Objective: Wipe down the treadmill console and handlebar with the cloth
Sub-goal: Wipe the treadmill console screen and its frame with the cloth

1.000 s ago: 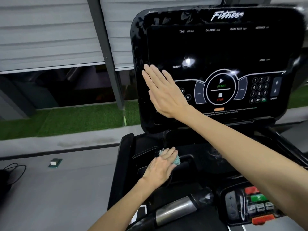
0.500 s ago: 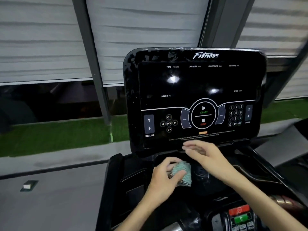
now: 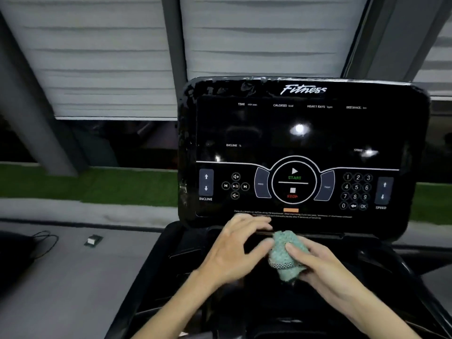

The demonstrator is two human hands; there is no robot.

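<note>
Right hand (image 3: 326, 269) gripped bunched teal cloth (image 3: 283, 254), fingers curled round it, just below treadmill console (image 3: 303, 133). Left hand (image 3: 232, 252) just beside cloth, fingers spread apart, motion-blurred; contact with cloth indeterminate.

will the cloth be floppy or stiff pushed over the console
Probably floppy: the cloth is bunched, drooping below the right hand. Likely light: fingers alone hold it. Its nubby weave should drag, not slide, on the glossy console.

The cloth (image 3: 286, 255) is sitting just below the console (image 3: 303, 133), between the left hand (image 3: 234, 253) and the right hand (image 3: 325, 267) holding it, while a small box (image 3: 93, 240) is lying on the floor (image 3: 73, 277), well to the left.
</note>
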